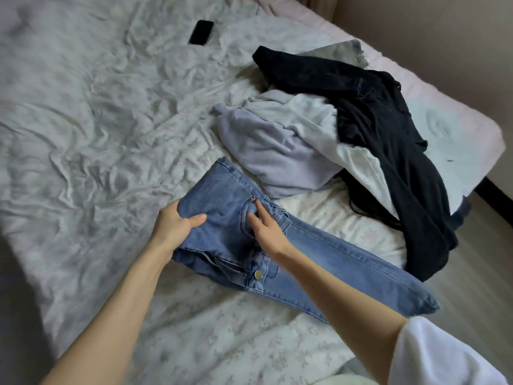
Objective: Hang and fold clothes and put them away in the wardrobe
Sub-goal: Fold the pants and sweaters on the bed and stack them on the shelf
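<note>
- Faded blue denim jeans point(319, 254) lie on the crumpled pale floral bed sheet point(97, 120), waist end folded over (zip and metal button showing).
- Left hand point(177, 223) grips the folded waist edge, thumb on top.
- Right hand point(268, 227) rests on the denim, fingers straight and loosely spread.
- Just beyond the jeans: a heap of black, white and lilac clothes point(319, 129).
- Flat black phone point(201, 32) farther up the bed.

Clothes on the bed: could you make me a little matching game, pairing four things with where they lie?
Things:
1. jeans
2. phone
3. black garment
4. lilac sweatshirt

Places:
A. alone on the far sheet
B. draped over the top of the pile
C. under both hands
D. left side of the pile, beside the jeans' waistband

Pairs: 1-C, 2-A, 3-B, 4-D
</note>
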Demonstrator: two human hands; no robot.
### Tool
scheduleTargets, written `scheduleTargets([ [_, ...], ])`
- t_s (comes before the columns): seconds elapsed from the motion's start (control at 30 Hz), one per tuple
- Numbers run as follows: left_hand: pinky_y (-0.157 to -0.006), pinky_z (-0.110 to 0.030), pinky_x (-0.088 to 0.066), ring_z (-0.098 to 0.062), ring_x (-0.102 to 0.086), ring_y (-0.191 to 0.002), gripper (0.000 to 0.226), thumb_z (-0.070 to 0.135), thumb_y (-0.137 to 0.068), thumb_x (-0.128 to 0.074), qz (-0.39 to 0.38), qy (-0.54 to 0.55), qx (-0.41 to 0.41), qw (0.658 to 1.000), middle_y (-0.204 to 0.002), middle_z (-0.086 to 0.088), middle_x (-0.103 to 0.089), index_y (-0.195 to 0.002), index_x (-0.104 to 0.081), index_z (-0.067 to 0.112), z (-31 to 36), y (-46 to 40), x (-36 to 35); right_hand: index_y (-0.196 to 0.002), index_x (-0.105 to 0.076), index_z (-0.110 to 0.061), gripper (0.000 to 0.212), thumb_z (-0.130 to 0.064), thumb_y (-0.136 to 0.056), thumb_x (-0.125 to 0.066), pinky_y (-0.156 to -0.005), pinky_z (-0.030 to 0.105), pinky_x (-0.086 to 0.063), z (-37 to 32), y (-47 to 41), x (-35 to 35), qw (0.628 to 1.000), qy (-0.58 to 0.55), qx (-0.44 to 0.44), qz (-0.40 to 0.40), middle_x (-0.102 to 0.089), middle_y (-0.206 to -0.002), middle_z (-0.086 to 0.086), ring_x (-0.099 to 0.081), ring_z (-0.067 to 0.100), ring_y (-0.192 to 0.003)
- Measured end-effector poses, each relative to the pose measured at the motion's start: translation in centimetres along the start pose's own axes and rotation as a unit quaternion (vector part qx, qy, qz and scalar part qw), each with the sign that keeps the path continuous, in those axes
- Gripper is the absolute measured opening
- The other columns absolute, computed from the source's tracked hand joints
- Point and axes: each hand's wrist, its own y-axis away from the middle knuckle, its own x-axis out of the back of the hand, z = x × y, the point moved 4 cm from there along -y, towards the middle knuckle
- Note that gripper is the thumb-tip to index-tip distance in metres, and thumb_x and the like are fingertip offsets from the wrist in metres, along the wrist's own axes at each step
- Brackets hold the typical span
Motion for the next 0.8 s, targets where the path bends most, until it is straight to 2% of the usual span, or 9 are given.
scheduleTargets([
  [0.07,-0.084,-0.039,-0.052,-0.025,-0.064,-0.092,0.028,0.004,-0.078,-0.071,0.048,-0.053,-0.012,0.997,-0.094,-0.004,-0.067,-0.099,-0.06,0.018,0.0,0.1,3.1,-0.15,-0.016,-0.018,0.053,-0.031,-0.101,-0.034,-0.112,0.025,-0.014,-1.2,0.0,-2.0,0.999,-0.011,0.007,-0.042,-0.017,-0.155,-0.004,-0.019,0.012,-0.142],
  [0.17,-0.085,-0.04,-0.05,-0.028,-0.061,-0.098,0.03,0.015,-0.081,-0.07,0.109,-0.162,-0.015,0.981,-0.104,-0.006,-0.066,-0.108,-0.059,0.016,-0.2,0.8,5.1,-0.148,-0.022,-0.017,0.05,-0.03,-0.101,-0.033,-0.114,0.03,-0.017,-1.8,-0.5,-3.9,0.996,-0.048,-0.004,-0.078,-0.022,-0.154,-0.003,-0.023,0.015,-0.141],
  [0.27,-0.079,-0.037,-0.047,-0.032,-0.058,-0.099,0.03,0.024,-0.085,-0.064,0.12,-0.259,-0.026,0.958,-0.108,-0.007,-0.064,-0.114,-0.055,0.018,0.0,1.6,3.2,-0.144,-0.033,-0.014,0.045,-0.029,-0.101,-0.035,-0.113,0.035,-0.026,-1.0,-1.0,-3.7,0.994,-0.081,-0.036,-0.058,-0.032,-0.15,0.001,-0.033,0.017,-0.136],
  [0.33,-0.078,-0.038,-0.048,-0.035,-0.058,-0.097,0.031,0.027,-0.087,-0.061,0.11,-0.309,-0.039,0.944,-0.108,-0.011,-0.064,-0.115,-0.052,0.019,0.1,2.2,0.8,-0.138,-0.04,-0.016,0.042,-0.033,-0.1,-0.036,-0.105,0.036,-0.035,0.0,-1.1,-2.5,0.99,-0.119,-0.062,-0.046,-0.042,-0.144,0.003,-0.043,0.019,-0.126],
  [0.4,-0.076,-0.037,-0.048,-0.037,-0.059,-0.096,0.034,0.029,-0.088,-0.058,0.082,-0.347,-0.062,0.932,-0.108,-0.014,-0.065,-0.121,-0.049,0.022,0.3,3.0,-1.8,-0.134,-0.043,-0.018,0.041,-0.039,-0.099,-0.037,-0.099,0.038,-0.039,1.0,-0.7,-0.6,0.98,-0.173,-0.09,-0.035,-0.048,-0.136,0.003,-0.049,0.02,-0.116],
  [0.5,-0.07,-0.032,-0.045,-0.037,-0.059,-0.094,0.038,0.029,-0.089,-0.055,0.015,-0.374,-0.116,0.92,-0.107,-0.011,-0.066,-0.126,-0.046,0.026,1.2,5.4,-6.0,-0.126,-0.047,-0.021,0.041,-0.048,-0.095,-0.04,-0.097,0.043,-0.045,2.3,0.1,3.0,0.973,-0.208,-0.095,-0.012,-0.054,-0.129,0.004,-0.054,0.023,-0.114],
  [0.6,-0.07,-0.026,-0.037,-0.032,-0.056,-0.104,0.047,0.03,-0.087,-0.057,-0.052,-0.367,-0.174,0.912,-0.114,-0.007,-0.064,-0.133,-0.045,0.028,1.1,7.8,-10.0,-0.121,-0.051,-0.019,0.043,-0.05,-0.09,-0.05,-0.083,0.043,-0.054,3.2,2.0,5.9,0.968,-0.238,-0.084,0.0,-0.062,-0.117,0.007,-0.063,0.024,-0.103],
  [0.7,-0.093,-0.032,-0.038,-0.027,-0.046,-0.116,0.07,0.045,-0.083,-0.058,-0.173,-0.399,-0.19,0.88,-0.118,-0.008,-0.055,-0.145,-0.029,0.031,-1.1,9.1,-14.2,-0.118,-0.049,-0.022,0.038,-0.043,-0.087,-0.059,-0.067,0.033,-0.055,4.9,4.1,7.8,0.97,-0.221,-0.086,0.048,-0.064,-0.109,0.001,-0.064,0.018,-0.096],
  [0.8,-0.108,-0.046,-0.029,-0.025,-0.03,-0.131,0.077,0.056,-0.074,-0.044,-0.294,-0.404,-0.176,0.848,-0.126,-0.003,-0.047,-0.145,-0.028,0.031,-4.5,9.8,-17.6,-0.111,-0.049,-0.018,0.031,-0.029,-0.086,-0.064,-0.066,0.027,-0.049,8.0,5.2,9.5,0.972,-0.158,-0.102,0.143,-0.063,-0.105,0.002,-0.061,0.014,-0.089],
])
